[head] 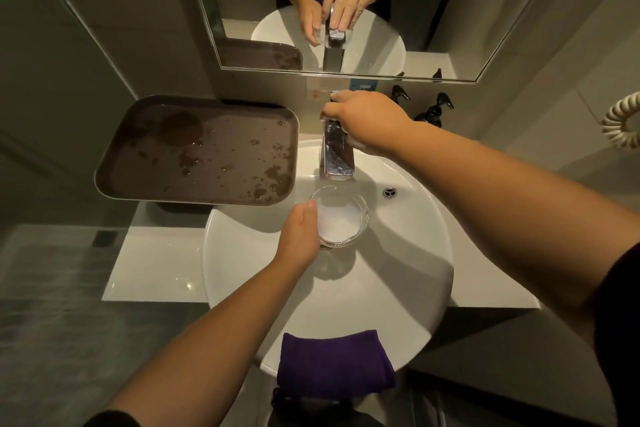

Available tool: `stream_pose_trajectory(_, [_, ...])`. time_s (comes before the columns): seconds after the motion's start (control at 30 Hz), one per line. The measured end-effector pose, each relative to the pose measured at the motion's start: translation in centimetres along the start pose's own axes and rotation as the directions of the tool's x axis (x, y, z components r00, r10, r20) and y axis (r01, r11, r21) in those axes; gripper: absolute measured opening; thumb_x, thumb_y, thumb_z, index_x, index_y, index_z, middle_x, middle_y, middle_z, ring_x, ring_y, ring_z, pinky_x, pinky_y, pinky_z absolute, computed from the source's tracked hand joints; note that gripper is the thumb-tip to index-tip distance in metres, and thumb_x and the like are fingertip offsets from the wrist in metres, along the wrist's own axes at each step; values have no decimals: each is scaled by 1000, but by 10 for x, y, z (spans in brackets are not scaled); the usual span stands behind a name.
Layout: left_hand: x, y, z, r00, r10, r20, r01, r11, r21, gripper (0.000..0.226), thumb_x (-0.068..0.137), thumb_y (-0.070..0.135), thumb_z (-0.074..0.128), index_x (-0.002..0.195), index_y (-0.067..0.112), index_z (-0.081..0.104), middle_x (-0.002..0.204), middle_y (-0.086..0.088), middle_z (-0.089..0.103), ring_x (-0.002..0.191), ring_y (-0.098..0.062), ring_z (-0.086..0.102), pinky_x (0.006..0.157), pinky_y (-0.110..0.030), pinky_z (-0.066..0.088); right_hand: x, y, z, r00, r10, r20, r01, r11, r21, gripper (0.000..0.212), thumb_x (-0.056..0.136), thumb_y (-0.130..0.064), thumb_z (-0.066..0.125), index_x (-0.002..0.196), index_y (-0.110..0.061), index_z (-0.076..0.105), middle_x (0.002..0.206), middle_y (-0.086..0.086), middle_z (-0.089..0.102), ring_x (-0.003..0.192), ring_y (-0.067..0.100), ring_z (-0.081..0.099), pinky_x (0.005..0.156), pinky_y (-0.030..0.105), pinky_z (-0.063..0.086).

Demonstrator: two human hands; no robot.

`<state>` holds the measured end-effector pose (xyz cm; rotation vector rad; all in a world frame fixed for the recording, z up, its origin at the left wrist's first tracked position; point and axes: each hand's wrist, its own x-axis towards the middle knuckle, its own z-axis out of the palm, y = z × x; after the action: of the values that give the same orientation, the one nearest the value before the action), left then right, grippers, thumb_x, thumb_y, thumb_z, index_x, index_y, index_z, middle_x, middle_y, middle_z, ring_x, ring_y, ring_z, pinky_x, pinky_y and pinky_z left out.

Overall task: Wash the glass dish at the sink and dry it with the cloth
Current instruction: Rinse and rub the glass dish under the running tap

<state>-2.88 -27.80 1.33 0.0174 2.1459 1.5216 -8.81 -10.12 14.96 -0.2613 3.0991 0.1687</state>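
Observation:
A small round glass dish (341,220) holds cloudy white liquid over the white basin (398,270), just below the chrome tap spout (337,158). My left hand (299,234) grips the dish by its left rim. My right hand (367,116) rests on top of the tap, fingers curled around its handle. No stream of water is visible from the spout. A folded purple cloth (334,364) hangs over the basin's near rim.
A wet brown tray (197,149) sits left of the tap, overlapping the basin's edge. Two dark pump bottles (433,111) stand at the back right. A mirror (346,7) hangs behind the tap. A coiled cord (621,123) hangs at far right.

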Motion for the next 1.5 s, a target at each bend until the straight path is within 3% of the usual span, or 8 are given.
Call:
stream_pose_trajectory(0.27, [7,3,0,1000,9,-18,-9,1000,-8,45,100,45,28,115,14,57,105,-5,61,99,-25,59,88,-46,53,1,2,-6,1000,1,30,-1,1000,5,50,86,0,52,133,-16,55,138,18,52,115,41,57,86,46,52])
stream_pose_trajectory(0.53, [10,3,2,1000,-3,-7,3,1000,-21,45,99,47,28,111,15,57,100,-2,60,95,-23,59,83,-44,55,1,1,-9,999,3,38,-4,1000,30,51,86,2,51,133,-16,56,141,17,52,119,40,55,89,45,51])
stream_pose_trajectory(0.63, [11,3,1,1000,-13,-13,13,1000,-6,43,99,46,29,108,14,56,95,0,57,94,-24,57,90,-50,53,1,1,-12,999,-2,42,0,999,42,48,87,0,52,131,-16,57,139,16,53,119,39,55,89,47,51])
stream_pose_trajectory(0.77, [12,3,2,1000,-8,-12,8,1000,0,45,98,47,28,112,16,57,104,-4,60,102,-27,59,93,-53,51,1,0,-15,999,-4,53,1,999,49,45,89,-2,54,130,-18,58,138,17,54,118,39,56,89,48,51])
stream_pose_trajectory(0.9, [11,3,2,1000,8,-15,-9,1000,-12,39,102,40,28,105,15,57,93,0,57,91,-23,57,88,-48,51,1,0,-15,998,6,60,-9,999,54,45,89,-3,55,131,-18,58,139,16,53,119,39,55,90,49,51])
stream_pose_trajectory(1.1, [12,3,1,999,31,-16,-31,999,-6,43,99,41,28,103,11,58,93,-3,58,86,-22,56,87,-52,52,2,0,-19,996,8,89,-12,999,49,45,90,-3,55,132,-19,57,136,14,55,115,38,56,87,45,51])
stream_pose_trajectory(1.27, [10,6,1,998,52,-21,-52,999,-7,47,100,38,26,103,3,57,89,-6,56,82,-22,53,80,-47,53,3,1,-20,996,2,92,-7,998,57,44,89,-4,56,130,-19,58,133,14,57,114,38,57,88,45,50])
stream_pose_trajectory(1.5, [11,5,2,999,41,-2,-41,999,-2,58,88,54,24,103,12,61,100,-15,66,96,-32,64,85,-58,53,7,4,-16,996,-4,92,-2,998,70,51,89,-2,57,137,-20,53,137,14,55,119,38,55,95,47,48])
